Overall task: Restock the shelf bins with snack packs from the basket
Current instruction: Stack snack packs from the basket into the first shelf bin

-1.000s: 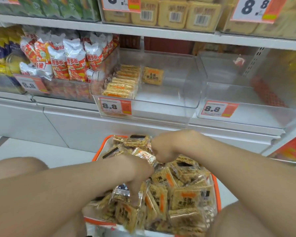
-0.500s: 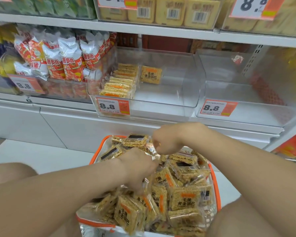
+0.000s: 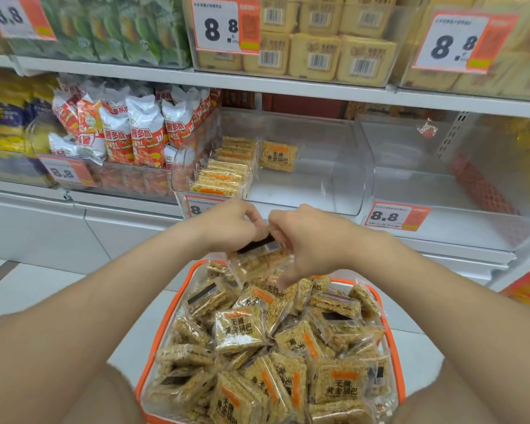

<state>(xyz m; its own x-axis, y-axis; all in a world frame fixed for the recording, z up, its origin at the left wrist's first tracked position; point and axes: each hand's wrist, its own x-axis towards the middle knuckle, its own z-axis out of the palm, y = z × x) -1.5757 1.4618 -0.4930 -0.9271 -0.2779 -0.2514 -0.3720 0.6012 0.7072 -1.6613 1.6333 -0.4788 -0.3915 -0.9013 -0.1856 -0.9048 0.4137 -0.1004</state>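
Up front in the head view, both hands meet just above the far end of the basket (image 3: 184, 286). The left hand (image 3: 230, 228) has its fingers curled down onto the top of a small stack of packs (image 3: 260, 260). The right hand (image 3: 314, 240) grips the other side of the same stack, with its fingers curled down over it. So the stack is squeezed between the 2 hands. Can't tell how many packs are in it, but there's a black label strip on the top one. It's held in the air just in front of the middle bin's price tag, which the left hand partly covers.

Below that, the orange-rimmed basket is heaped with loose packs (image 3: 239, 330), golden grainy squares in clear wrap, lying at all angles.

On the shelf, the middle bin (image 3: 303, 188) is clear plastic. A row of packs (image 3: 224, 175) stands on edge along its left wall, and 1 single pack (image 3: 278, 156) is upright near the back, apart from the row. The right bin (image 3: 441, 197) sits right beside it with an 8.8 tag (image 3: 395, 216) on the front. Left of the middle bin are red and white bags (image 3: 129, 133). The upper shelf has yellow packs with barcodes (image 3: 318, 56).
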